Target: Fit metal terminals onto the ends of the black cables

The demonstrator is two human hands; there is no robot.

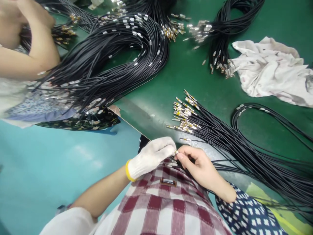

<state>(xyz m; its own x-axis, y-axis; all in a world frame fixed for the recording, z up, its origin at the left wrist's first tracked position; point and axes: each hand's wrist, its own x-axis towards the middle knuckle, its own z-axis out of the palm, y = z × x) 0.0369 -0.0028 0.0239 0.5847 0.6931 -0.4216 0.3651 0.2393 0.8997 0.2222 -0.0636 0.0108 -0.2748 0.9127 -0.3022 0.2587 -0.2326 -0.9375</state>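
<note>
My left hand (153,156), in a white knit glove with a yellow cuff, is closed at the table edge, its fingertips against a small metal cable connector (176,152). My bare right hand (200,166) pinches the same connector between thumb and forefinger, and the two hands almost touch. Several more silver cable ends (173,163) lie just below, against the checked apron (168,199). Beyond my hands a bundle of black cables (220,130) with silver and yellow tips rests on the table, trailing off to the right.
A large pile of black cables (127,49) covers the left of the green table (176,75), beside another person's arm (41,42). Another cable bundle (227,26) lies at the back, near a crumpled white cloth (274,68). A looped cable (254,106) sits at right.
</note>
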